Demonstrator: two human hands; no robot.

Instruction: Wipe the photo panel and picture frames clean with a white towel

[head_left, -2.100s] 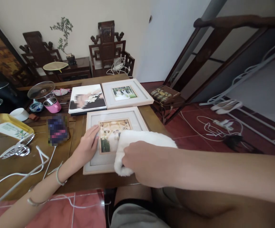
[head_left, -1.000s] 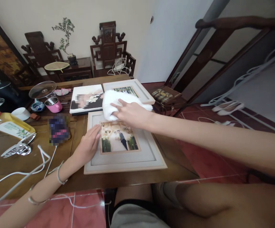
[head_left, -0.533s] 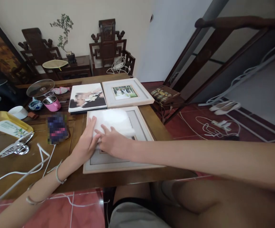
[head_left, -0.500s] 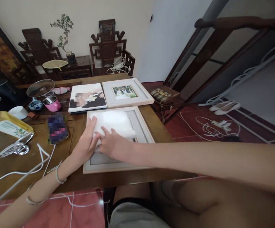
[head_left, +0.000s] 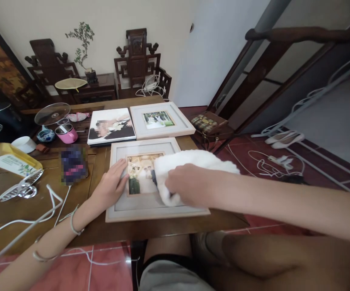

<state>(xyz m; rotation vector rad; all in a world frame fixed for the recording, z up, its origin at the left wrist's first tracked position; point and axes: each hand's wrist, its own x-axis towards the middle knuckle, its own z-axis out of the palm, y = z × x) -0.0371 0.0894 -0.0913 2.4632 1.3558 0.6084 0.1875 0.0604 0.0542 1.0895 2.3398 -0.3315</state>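
A light wooden picture frame (head_left: 118, 208) with a photo (head_left: 140, 174) in its middle lies flat near the table's front edge. My left hand (head_left: 112, 182) rests on the frame's left side, fingers stretched out and flat. Bunched in my right hand (head_left: 189, 184) is a white cloth (head_left: 199, 159); it covers the right part of the frame and the photo's right edge, and hangs past the frame's right side. The right fingertips are partly hidden by the cloth.
Behind lie a second picture frame (head_left: 183, 128) and a photo album (head_left: 111, 125). To the left are a phone (head_left: 73, 165), a hair claw clip (head_left: 23, 186), a bottle of yellow liquid (head_left: 14, 159), a pink cup (head_left: 67, 134) and a white cable (head_left: 26, 220). A wooden chair (head_left: 259, 64) stands right.
My right hand has gripped the white cloth and drawn it rightward, uncovering the photo. My left hand has stayed at the frame's left side.
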